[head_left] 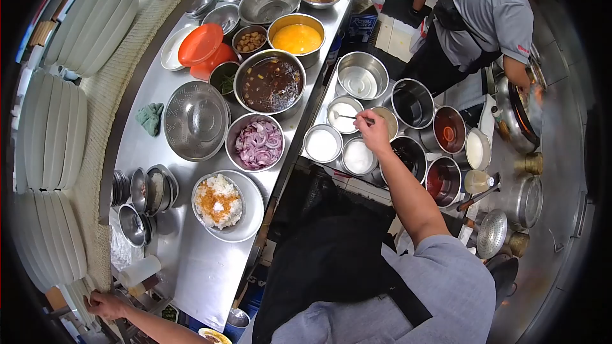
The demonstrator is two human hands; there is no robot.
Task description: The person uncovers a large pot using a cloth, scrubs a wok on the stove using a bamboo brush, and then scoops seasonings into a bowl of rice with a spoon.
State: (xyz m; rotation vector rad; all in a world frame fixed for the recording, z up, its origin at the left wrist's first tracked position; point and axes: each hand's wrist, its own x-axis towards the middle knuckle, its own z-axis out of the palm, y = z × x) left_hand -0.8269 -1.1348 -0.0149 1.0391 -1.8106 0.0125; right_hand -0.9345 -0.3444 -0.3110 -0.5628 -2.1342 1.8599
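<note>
My right hand is closed around the handle of a small spoon, whose bowl is in a steel container of white powder. Other containers of white powder stand beside it. At the lower left, my left hand is at the shelf edge by the stacked plates; what its fingers hold, if anything, is too small to make out. A bowl of white rice topped with orange bits and a little white powder sits on a white plate on the steel counter.
Sliced red onions, a pot of brown sauce, beaten egg and a steel colander stand on the counter. Stacked white plates line the left. A co-worker bends over a wok at the upper right.
</note>
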